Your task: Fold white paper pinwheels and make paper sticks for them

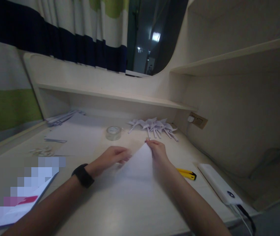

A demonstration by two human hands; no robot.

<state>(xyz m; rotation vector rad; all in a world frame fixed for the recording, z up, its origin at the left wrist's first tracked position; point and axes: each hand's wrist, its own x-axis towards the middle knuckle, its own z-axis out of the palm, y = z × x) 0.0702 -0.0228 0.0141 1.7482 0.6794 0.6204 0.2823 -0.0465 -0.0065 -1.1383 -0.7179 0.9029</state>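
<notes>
A white sheet of paper [136, 175] with a pointed top stands out over the desk between my hands, its lower part blurred. My right hand [158, 150] is closed in a pinch on its upper corner. Beside the paper's slanting left edge is my left hand [117, 154], with a black band on the wrist. Motion smears its fingertips, and whether they touch or grip the edge cannot be made out. Beyond the hands lie several white paper pinwheels [152, 124] with rolled paper sticks, and a roll of clear tape [113, 133].
Blank paper [81, 131] and folded strips [61, 118] lie at the back left, near a scatter of small pale pieces [41, 151]. A yellow utility knife [186, 173] and a white power bank [218, 183] with cables are on the right. A low shelf [115, 95] spans the back.
</notes>
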